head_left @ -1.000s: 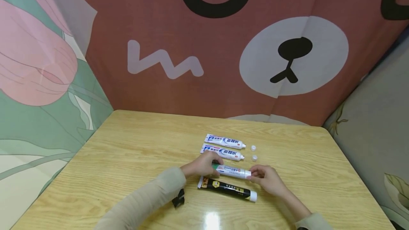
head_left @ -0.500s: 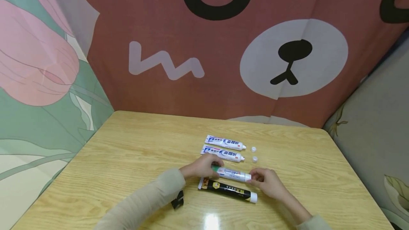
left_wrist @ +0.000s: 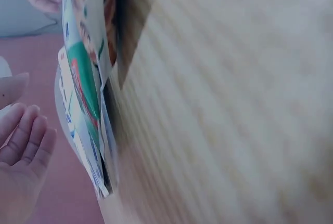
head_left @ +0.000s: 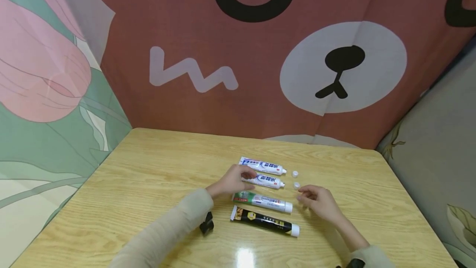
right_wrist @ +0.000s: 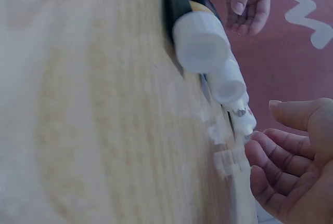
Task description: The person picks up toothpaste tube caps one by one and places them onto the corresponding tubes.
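- Both hands have come off the green-and-white tube [head_left: 273, 202] since the earlier frame; left hand [head_left: 232, 180] is now over the crimped end of the nearer white tube [head_left: 269, 181], right hand [head_left: 322, 204] beside the nearer loose cap [head_left: 296, 185].
- Left hand: grasping nothing, fingers loosely bent. Right: same; fingertip contact with the cap, can't tell.
- Nearer white tube lies flat on the worktop [head_left: 167, 160], between the farther white tube [head_left: 277, 168] and the green-and-white one, nozzle uncovered.
- Should handle light, soft, slick-skinned. Mid-body squeeze could push paste out; I'd hold it lightly by the crimp or shoulder.
- Cap: probably hard, very light, prone to roll; pinch by its sides.
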A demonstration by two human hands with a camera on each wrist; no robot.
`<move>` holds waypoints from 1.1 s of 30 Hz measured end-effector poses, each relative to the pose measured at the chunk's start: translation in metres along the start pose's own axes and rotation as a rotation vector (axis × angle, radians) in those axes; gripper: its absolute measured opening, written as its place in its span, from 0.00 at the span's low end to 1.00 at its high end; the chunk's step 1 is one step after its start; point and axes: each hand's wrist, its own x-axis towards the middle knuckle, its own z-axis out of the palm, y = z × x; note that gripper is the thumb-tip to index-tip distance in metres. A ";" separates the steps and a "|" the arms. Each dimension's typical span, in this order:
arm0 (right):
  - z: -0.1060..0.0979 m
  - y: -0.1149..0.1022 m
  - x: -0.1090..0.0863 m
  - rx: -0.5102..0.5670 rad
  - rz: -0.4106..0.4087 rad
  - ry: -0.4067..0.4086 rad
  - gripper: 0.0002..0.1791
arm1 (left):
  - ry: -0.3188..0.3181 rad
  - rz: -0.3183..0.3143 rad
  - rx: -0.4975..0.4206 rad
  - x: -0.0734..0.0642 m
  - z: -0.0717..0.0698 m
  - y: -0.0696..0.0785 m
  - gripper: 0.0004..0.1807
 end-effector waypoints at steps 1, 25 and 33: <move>-0.001 0.000 0.001 0.004 0.016 0.009 0.14 | 0.004 -0.007 -0.009 0.001 -0.001 -0.001 0.16; -0.007 0.022 0.031 -0.020 0.118 0.043 0.24 | -0.068 -0.170 -0.122 0.033 -0.006 -0.025 0.17; -0.003 0.023 0.037 0.006 0.143 0.021 0.20 | -0.088 -0.169 -0.024 0.039 -0.003 -0.030 0.18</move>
